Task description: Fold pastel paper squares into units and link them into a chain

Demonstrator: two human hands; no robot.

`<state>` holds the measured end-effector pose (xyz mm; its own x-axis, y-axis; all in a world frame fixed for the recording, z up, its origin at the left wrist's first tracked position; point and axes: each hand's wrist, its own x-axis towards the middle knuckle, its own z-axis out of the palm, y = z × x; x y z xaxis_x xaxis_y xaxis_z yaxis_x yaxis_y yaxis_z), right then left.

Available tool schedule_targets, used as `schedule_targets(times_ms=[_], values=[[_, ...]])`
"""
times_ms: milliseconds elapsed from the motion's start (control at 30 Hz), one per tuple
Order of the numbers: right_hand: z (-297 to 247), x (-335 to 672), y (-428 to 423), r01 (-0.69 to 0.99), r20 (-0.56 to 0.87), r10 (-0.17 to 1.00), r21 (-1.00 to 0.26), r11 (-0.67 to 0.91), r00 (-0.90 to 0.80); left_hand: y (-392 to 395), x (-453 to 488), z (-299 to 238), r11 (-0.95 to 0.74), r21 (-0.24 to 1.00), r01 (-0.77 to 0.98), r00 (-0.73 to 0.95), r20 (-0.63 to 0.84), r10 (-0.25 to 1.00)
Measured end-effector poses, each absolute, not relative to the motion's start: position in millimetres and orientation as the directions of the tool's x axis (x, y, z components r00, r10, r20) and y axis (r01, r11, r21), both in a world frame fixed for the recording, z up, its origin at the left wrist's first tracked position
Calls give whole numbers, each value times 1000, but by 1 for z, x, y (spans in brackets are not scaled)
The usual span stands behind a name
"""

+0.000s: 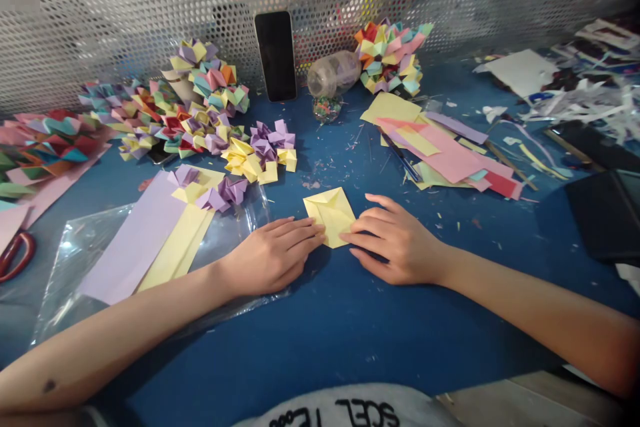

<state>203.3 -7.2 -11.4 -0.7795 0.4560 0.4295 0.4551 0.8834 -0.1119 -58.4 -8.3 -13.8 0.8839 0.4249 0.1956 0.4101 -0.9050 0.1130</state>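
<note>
A small yellow paper [332, 214], partly folded, lies on the blue table [330, 327] in front of me. My left hand [273, 255] lies flat with its fingers stretched out, fingertips pressing the paper's left edge. My right hand [393, 240] rests on the table with fingers extended, its fingertips touching the paper's right corner. Neither hand grips the paper.
Folded yellow and purple paper pieces [260, 155] and colourful paper chains [165, 113] lie at the left. Lilac and yellow strips [150, 240] rest on a clear plastic bag. A phone [275, 55] leans on the perforated wall beside a plastic jar [333, 75]. Loose sheets [440, 150], red-handled scissors [15, 255].
</note>
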Motion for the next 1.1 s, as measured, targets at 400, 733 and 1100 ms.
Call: schedule_targets(times_ms=[400,733,1100], values=[[-14,202,-4,502,426,500,-117,857,-754,-7,-58,-11,-921,136,366,895,219,388],[-12,192,-10,621,415,633,-185,762,-653,-9,-58,-11,-954,119,276,914,274,299],[-17,191,-8,675,455,625,-68,734,-634,-9,-55,-7,-954,110,279,934,199,296]])
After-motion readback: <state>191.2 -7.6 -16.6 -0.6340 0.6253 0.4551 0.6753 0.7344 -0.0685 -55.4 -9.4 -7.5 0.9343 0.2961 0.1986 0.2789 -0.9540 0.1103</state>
